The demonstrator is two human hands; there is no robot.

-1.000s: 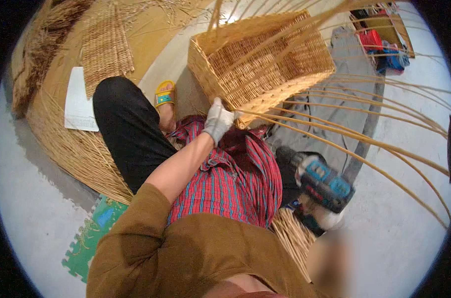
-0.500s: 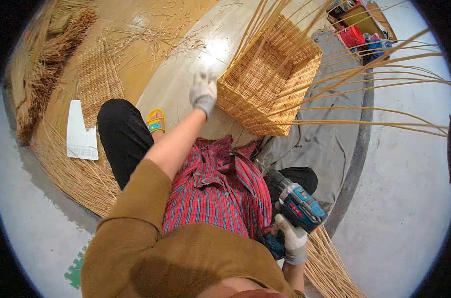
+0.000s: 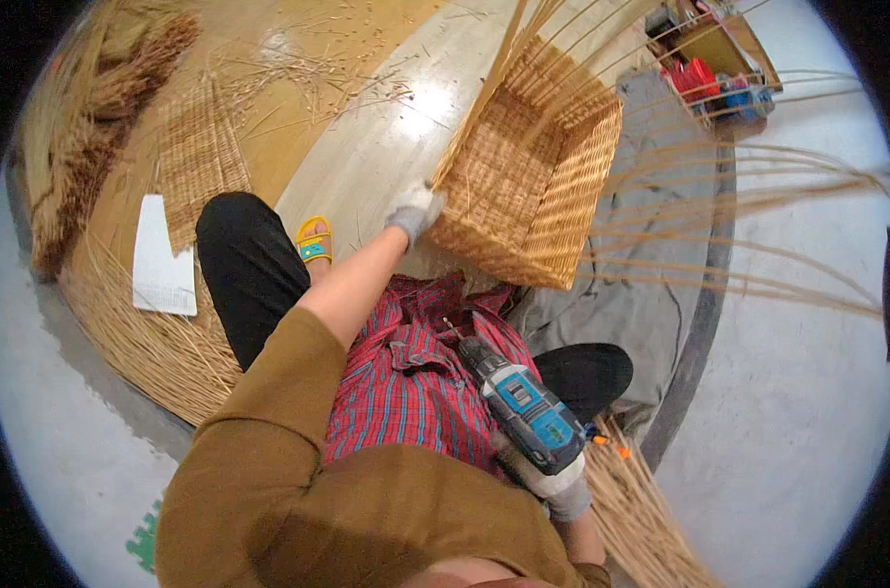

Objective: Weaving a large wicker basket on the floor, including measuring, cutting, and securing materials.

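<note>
A rectangular woven wicker basket point(image 3: 508, 250) stands in front of me, its open top facing me, with long loose canes sticking out from its rim. My left hand point(image 3: 417, 210), in a whitish-grey work glove, is closed on the basket's near left corner; its fingertips are partly hidden there. My right hand point(image 3: 554, 480), gloved too, is wrapped round the grip of a blue and black cordless drill point(image 3: 533, 412). The drill is held over my lap, its chuck and thin bit pointing up and left toward the basket. Red checked cloth point(image 3: 396, 392) covers my lap.
Cane bundles lie at the left point(image 3: 161, 343) and beside my right knee point(image 3: 650, 510). A flat woven panel point(image 3: 202, 147) and a white sheet point(image 3: 163, 260) are on the left. Grey cloth point(image 3: 650, 323) spreads under the basket. At the far right is a box of supplies point(image 3: 714, 69).
My left hand has come down onto the basket's corner, and the basket has turned slightly. The drill has swung up and left over my lap. The right-hand canes are blurred by motion.
</note>
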